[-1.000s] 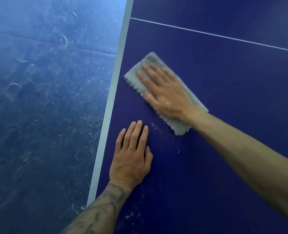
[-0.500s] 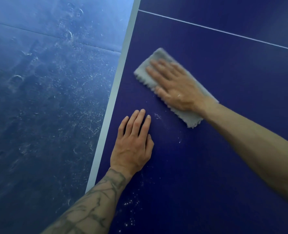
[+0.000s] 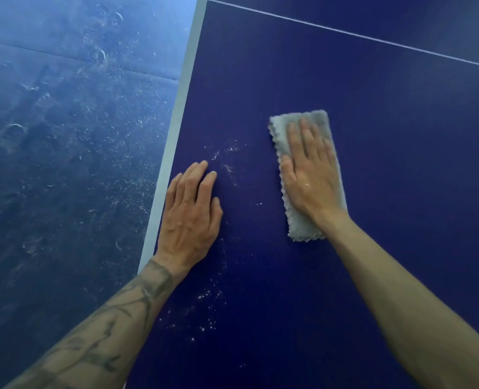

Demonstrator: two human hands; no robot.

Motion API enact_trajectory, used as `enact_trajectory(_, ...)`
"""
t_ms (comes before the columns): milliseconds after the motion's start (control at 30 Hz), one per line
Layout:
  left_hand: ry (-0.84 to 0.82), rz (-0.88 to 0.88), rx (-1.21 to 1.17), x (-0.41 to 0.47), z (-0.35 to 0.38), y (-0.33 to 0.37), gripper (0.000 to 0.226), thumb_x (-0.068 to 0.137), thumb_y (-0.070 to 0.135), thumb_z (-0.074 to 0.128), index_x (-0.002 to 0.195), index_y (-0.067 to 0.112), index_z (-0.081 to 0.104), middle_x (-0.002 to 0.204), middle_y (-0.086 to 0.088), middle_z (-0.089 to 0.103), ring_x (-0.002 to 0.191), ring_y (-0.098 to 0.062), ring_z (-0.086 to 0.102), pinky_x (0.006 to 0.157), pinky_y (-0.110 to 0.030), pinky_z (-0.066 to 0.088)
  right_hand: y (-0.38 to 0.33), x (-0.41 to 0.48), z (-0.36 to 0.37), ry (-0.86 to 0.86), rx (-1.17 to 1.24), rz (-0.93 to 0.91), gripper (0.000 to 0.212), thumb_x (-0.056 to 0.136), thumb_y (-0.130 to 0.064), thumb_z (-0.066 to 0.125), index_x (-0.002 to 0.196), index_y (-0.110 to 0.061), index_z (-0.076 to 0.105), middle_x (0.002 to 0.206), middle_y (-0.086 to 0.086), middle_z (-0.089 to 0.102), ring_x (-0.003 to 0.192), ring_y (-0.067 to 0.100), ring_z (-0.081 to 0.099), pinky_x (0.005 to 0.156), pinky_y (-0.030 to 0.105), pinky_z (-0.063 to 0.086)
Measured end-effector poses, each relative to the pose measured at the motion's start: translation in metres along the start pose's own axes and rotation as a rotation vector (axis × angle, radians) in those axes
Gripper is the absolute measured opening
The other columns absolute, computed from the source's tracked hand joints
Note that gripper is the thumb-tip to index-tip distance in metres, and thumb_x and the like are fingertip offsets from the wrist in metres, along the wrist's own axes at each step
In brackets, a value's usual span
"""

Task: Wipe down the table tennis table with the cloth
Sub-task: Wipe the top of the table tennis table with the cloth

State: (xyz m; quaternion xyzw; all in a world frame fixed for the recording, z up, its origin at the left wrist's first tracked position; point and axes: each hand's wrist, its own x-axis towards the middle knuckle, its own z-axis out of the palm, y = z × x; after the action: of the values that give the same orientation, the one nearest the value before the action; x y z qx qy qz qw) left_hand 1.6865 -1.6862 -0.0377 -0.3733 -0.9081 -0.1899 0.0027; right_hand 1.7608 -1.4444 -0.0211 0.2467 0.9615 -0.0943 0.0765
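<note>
The dark blue table tennis table fills the right of the head view, with a pale edge stripe along its left side. A folded grey cloth lies flat on it, and my right hand presses down on the cloth with straight fingers. My left hand rests flat on the table near the edge stripe, fingers straight. White dust specks lie between the two hands and lower down beside my left forearm.
A thin white line crosses the table at the top right. Left of the table lies a scuffed, dusty blue floor with a seam across it.
My right hand has slid the cloth to the right, away from the table's left edge, and turned it upright. Dust specks now show where it was. My left hand stays put.
</note>
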Motion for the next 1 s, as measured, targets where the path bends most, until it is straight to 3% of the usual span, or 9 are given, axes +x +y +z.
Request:
enact_trajectory(100,-0.052,-0.024,0.025,-0.022,-0.009,-0.011,0.047,0.103,0.015,0.049,0.147,0.001,0.051,0.157,-0.018,0.044,0.148,-0.036,0.042,0.124,-0.053,0.03,-0.031,-0.037,0.01,0.06,0.08,0.222,0.067,0.113,-0.039,0.022,0.171,-0.019,-0.005,0.179,0.003,-0.012,0.165,0.018,-0.012,0.134,0.046,0.002)
enact_trajectory(167,-0.074,-0.016,0.051,-0.03,-0.008,-0.017,0.048,0.103,0.016,0.048,0.149,0.0,0.05,0.158,-0.019,0.043,0.149,-0.036,0.041,0.125,-0.053,0.03,-0.067,-0.046,0.022,0.097,0.093,0.268,0.069,0.111,-0.04,0.024,0.171,-0.017,-0.001,0.179,0.006,-0.007,0.165,0.022,-0.009,0.134,0.047,0.001)
enact_trajectory(300,-0.064,0.008,0.075,-0.032,0.0,-0.021,0.051,0.103,0.018,0.045,0.151,-0.001,0.047,0.16,-0.019,0.041,0.152,-0.035,0.037,0.126,-0.054,0.029,-0.109,-0.015,0.035,0.132,0.134,0.098,0.067,0.11,-0.04,0.026,0.171,-0.018,0.01,0.179,0.006,0.004,0.166,0.022,0.001,0.134,0.044,0.004)
enact_trajectory(400,-0.056,0.001,0.065,-0.034,0.0,-0.022,0.05,0.102,0.018,0.045,0.15,0.0,0.048,0.16,-0.017,0.041,0.152,-0.034,0.037,0.125,-0.054,0.029,-0.081,-0.002,0.034,0.107,0.103,0.01,0.066,0.111,-0.042,0.02,0.172,-0.02,0.006,0.18,0.003,0.0,0.166,0.018,-0.003,0.134,0.043,0.004)
enact_trajectory(533,-0.068,-0.01,0.05,-0.033,0.0,-0.021,0.05,0.102,0.018,0.046,0.148,0.0,0.049,0.159,-0.017,0.042,0.151,-0.035,0.038,0.125,-0.054,0.03,-0.036,-0.027,0.031,0.124,0.105,0.259,0.067,0.112,-0.043,0.022,0.171,-0.021,-0.001,0.179,0.002,-0.006,0.165,0.019,-0.007,0.135,0.046,0.002)
enact_trajectory(667,-0.067,-0.003,0.06,-0.033,0.002,-0.024,0.051,0.102,0.019,0.045,0.149,0.0,0.049,0.16,-0.017,0.042,0.152,-0.034,0.037,0.126,-0.053,0.029,-0.052,-0.008,0.025,0.143,0.113,0.374,0.068,0.112,-0.042,0.022,0.171,-0.017,0.0,0.179,0.007,-0.005,0.166,0.023,-0.005,0.135,0.047,0.001)
enact_trajectory(800,-0.06,0.016,0.074,-0.034,0.005,-0.026,0.052,0.102,0.019,0.044,0.151,0.002,0.046,0.161,-0.016,0.04,0.153,-0.033,0.035,0.128,-0.051,0.026,-0.083,0.068,0.018,0.144,0.138,0.209,0.07,0.111,-0.04,0.024,0.171,-0.016,-0.001,0.179,0.008,-0.006,0.166,0.024,-0.007,0.134,0.045,-0.004)
enact_trajectory(1000,-0.063,0.021,0.071,-0.035,0.006,-0.029,0.052,0.103,0.019,0.042,0.151,0.001,0.046,0.161,-0.017,0.04,0.153,-0.034,0.036,0.127,-0.053,0.028,-0.104,0.023,0.031,0.032,0.012,-0.4,0.068,0.111,-0.043,0.032,0.171,-0.018,0.014,0.179,0.006,0.007,0.166,0.022,0.003,0.134,0.046,0.005)
